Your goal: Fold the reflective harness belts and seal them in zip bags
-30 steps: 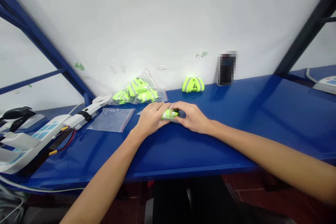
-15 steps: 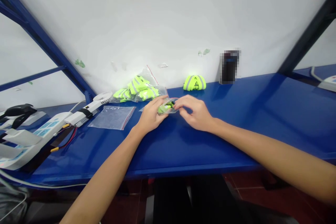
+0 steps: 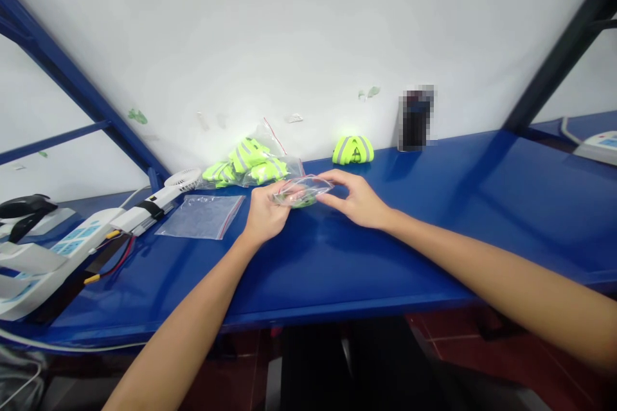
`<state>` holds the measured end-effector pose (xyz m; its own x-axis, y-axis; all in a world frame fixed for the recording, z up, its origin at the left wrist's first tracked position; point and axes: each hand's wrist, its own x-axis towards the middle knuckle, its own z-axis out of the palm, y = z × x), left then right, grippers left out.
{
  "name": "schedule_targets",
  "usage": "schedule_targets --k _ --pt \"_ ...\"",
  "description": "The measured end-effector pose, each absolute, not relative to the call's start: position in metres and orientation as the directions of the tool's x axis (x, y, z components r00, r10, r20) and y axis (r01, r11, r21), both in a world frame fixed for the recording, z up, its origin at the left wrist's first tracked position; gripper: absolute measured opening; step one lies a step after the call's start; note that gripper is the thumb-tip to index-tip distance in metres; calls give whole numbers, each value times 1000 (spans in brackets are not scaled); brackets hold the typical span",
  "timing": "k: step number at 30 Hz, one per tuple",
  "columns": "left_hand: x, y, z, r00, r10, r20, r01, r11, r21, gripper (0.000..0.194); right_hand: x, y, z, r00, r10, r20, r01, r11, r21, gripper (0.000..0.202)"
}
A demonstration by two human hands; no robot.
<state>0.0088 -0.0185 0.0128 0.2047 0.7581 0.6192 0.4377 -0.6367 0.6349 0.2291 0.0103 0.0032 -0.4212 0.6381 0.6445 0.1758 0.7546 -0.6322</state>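
My left hand (image 3: 267, 213) is closed on the left side of a clear zip bag (image 3: 315, 185). At its right edge, my right hand (image 3: 354, 199) pinches the bag between thumb and fingers. The bag's mouth gapes between the two hands, and a yellow-green item shows low inside it, partly hidden by the plastic. Behind my left hand lie several bagged yellow-green reflective straps (image 3: 250, 155) with grey stripes. A rolled yellow-green reflective strap (image 3: 353, 150) stands unbagged against the wall. Left of my left hand, a flat clear zip bag (image 3: 202, 216) lies on the blue table (image 3: 385, 263).
On the left are a white handheld fan (image 3: 184, 178), a white power strip (image 3: 72, 250) and a cable with yellow connectors (image 3: 91, 279). A blurred dark object (image 3: 415, 121) leans on the wall at the back right. Blue frame posts (image 3: 87, 77) rise at both sides.
The bag's mouth has spread wider between my hands, and the yellow-green item sits lower in it. My right fingers have moved from the item to the bag's right edge.
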Motion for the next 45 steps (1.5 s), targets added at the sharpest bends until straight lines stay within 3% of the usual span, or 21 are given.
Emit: schedule_targets --k 7,10,13,15,18,21,24,27,29,32,35,38,41,45 --pt "12 -20 14 126 821 558 343 -563 752 28 228 4 7 -406 713 572 131 665 -735 30" --pt "9 -20 13 160 785 599 334 -614 715 31 228 5 7 -436 734 520 158 632 -759 37" --pt "7 -23 14 268 694 669 366 -715 596 35 229 12 6 -403 758 513 161 610 -776 35" --pt "9 -25 16 405 606 684 428 -787 444 42 231 19 5 -299 814 498 162 558 -814 29" --pt "16 -29 17 598 509 619 532 -830 169 52 233 27 3 -149 947 286 129 305 -944 32" --pt "21 -29 16 589 584 559 672 -738 62 54 232 27 4 -149 987 53 48 61 -997 48" --pt "19 -24 13 451 732 511 774 -606 183 58 231 22 7 -211 977 35 98 57 -994 64" --pt "8 -17 13 273 836 476 749 -495 440 47 233 19 10 -307 949 65 201 132 -971 71" --pt "1 -13 18 148 884 443 610 -434 663 42 236 22 9 -332 940 83 245 171 -954 64" --pt "-7 -8 25 101 963 251 282 -269 921 51 240 29 7 -299 945 133 327 232 -916 57" --pt "-6 -6 25 94 988 120 198 -137 971 50 242 33 4 -303 942 142 394 259 -882 55" --pt "0 -5 15 22 986 165 369 -162 915 38 241 32 3 -398 904 154 362 309 -880 48" --pt "6 -8 7 163 971 176 483 -234 844 42 240 28 4 -519 828 213 247 384 -890 42" --pt "6 -14 8 379 925 21 344 -162 925 62 237 24 5 -543 799 260 200 423 -884 42"
